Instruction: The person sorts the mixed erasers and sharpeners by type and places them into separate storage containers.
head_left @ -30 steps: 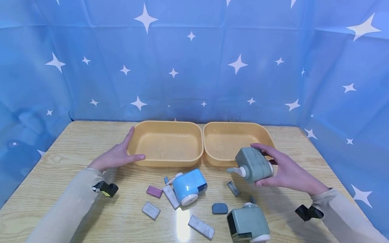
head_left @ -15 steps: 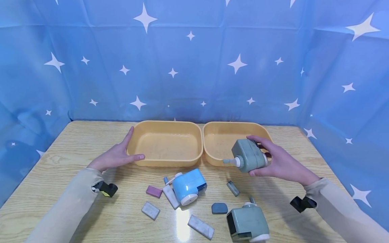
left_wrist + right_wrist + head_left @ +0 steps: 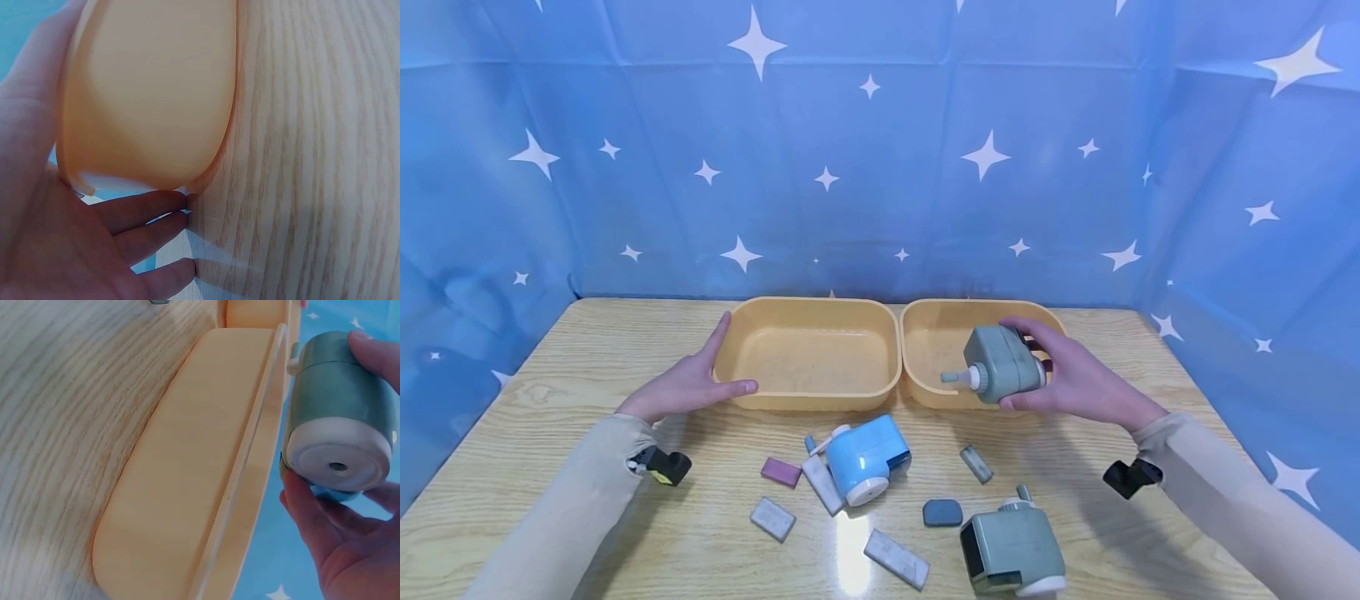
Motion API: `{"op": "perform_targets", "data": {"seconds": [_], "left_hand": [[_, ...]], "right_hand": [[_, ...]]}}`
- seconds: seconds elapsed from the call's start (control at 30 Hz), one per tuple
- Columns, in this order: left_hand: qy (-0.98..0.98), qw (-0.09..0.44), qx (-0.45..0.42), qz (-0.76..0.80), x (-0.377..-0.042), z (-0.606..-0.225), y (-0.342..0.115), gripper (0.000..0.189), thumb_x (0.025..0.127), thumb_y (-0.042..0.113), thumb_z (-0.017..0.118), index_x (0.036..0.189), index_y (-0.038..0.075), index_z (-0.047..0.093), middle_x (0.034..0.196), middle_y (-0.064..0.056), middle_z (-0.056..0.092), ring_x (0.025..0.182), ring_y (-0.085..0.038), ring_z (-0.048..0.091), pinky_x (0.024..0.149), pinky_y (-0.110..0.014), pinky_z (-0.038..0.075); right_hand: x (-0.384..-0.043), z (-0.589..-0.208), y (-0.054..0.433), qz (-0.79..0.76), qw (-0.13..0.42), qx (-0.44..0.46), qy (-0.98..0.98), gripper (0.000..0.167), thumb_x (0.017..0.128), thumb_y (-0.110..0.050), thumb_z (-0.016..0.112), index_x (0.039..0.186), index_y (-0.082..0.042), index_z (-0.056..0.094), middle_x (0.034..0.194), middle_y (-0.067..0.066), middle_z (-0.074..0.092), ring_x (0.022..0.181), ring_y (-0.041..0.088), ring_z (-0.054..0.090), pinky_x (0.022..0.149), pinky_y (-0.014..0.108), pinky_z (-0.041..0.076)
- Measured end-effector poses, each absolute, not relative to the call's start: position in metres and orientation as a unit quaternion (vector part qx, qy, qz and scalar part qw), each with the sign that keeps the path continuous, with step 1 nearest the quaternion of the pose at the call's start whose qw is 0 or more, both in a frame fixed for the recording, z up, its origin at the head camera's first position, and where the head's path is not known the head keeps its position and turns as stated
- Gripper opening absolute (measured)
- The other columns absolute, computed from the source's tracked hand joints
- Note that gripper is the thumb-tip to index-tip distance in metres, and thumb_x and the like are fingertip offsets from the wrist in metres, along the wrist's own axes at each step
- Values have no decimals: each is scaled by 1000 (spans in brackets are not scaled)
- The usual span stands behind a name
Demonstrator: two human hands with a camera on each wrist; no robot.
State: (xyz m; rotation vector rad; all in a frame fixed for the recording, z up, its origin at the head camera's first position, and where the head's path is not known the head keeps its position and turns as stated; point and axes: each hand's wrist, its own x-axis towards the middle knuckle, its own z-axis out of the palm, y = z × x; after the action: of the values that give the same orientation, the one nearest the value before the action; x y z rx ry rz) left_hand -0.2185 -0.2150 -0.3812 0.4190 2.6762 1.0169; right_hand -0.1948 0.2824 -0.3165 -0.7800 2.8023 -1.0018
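Slippage is the likeliest fault: the green toy (image 3: 1002,364), clamped in the right hand (image 3: 1069,371) above the right bin (image 3: 942,399), could fall should the grip on its rounded body loosen, or its nozzle (image 3: 961,377) could snag the bin if lowered askew. Left hand (image 3: 687,386), fingers apart, lies at the left bin (image 3: 820,402). Count: two bins, two green toys (image 3: 1018,546), one blue toy (image 3: 859,458), six blocks (image 3: 897,560)

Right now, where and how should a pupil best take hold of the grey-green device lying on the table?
Probably across the broad, boxy body of the grey-green device, coming down from above and the right, since a dark block sits off its left. Its thin spout, pointing away, looks a weaker hold. The right hand likewise grips a similar device by its body.
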Motion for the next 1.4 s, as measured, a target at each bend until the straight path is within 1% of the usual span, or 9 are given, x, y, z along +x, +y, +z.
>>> {"op": "perform_targets", "data": {"seconds": [0.3, 0.5, 0.67, 0.93, 1.13, 1.27, 1.4], "left_hand": [[917, 122, 146, 351, -220, -383, -217, 117, 85, 51, 69, 152, 12, -18, 148, -37, 22, 128, -52, 37, 101, -61, 34], [912, 123, 151, 362, -221, -384, -218, 116, 85, 49, 69, 152, 11, -18, 150, -35, 17, 131, -50, 33, 103, -60, 32], [911, 125, 151, 362, -222, -384, -218, 116, 85, 49, 69, 152, 11, -17, 151, -34, 16, 131, -50, 33, 103, -60, 32], [912, 126, 148, 360, -222, -384, -218, 117, 85, 50, 69, 153, 11, -17, 150, -36, 19, 130, -50, 35, 102, -60, 33], [910, 125, 151, 364, -222, -384, -217, 116, 85, 50, 69, 152, 11, -17, 150, -35, 17, 130, -50, 35, 102, -60, 33], [910, 125, 151, 366, -222, -385, -217, 116, 85, 50, 69, 152, 13, -18, 151, -34, 16, 131, -50, 33, 103, -60, 31], [911, 125, 148, 364, -222, -385, -218, 116, 85, 51, 69, 152, 12, -18, 151, -34, 16, 131, -50, 33, 103, -60, 31]], "right_hand": [[-210, -316, 276, -341, 56, -247, 905, 96, 70, -30, 88, 146, -8, 34, 131, 10, 45, 113, 32, 51, 80, 44, 50], [-220, -318, 273, -360, 60, -261, 894, 95, 71, -28, 89, 145, -6, 35, 128, 10, 47, 110, 32, 52, 79, 43, 52], [-227, -318, 268, -376, 75, -257, 887, 96, 71, -24, 89, 147, -8, 34, 132, 10, 46, 115, 33, 50, 82, 44, 50], [-237, -322, 257, -359, 88, -221, 903, 100, 70, -31, 88, 150, -13, 31, 136, 15, 45, 122, 40, 46, 84, 48, 50], [-241, -327, 252, -361, 104, -197, 906, 102, 70, -32, 88, 150, -12, 28, 136, 16, 44, 123, 38, 44, 87, 49, 48], [-243, -331, 248, -360, 116, -189, 906, 102, 69, -32, 88, 149, -11, 28, 136, 15, 43, 118, 34, 46, 86, 45, 49], [-245, -336, 244, -356, 131, -187, 906, 99, 68, -30, 89, 146, -11, 31, 135, 12, 43, 108, 31, 51, 82, 41, 50]]}}
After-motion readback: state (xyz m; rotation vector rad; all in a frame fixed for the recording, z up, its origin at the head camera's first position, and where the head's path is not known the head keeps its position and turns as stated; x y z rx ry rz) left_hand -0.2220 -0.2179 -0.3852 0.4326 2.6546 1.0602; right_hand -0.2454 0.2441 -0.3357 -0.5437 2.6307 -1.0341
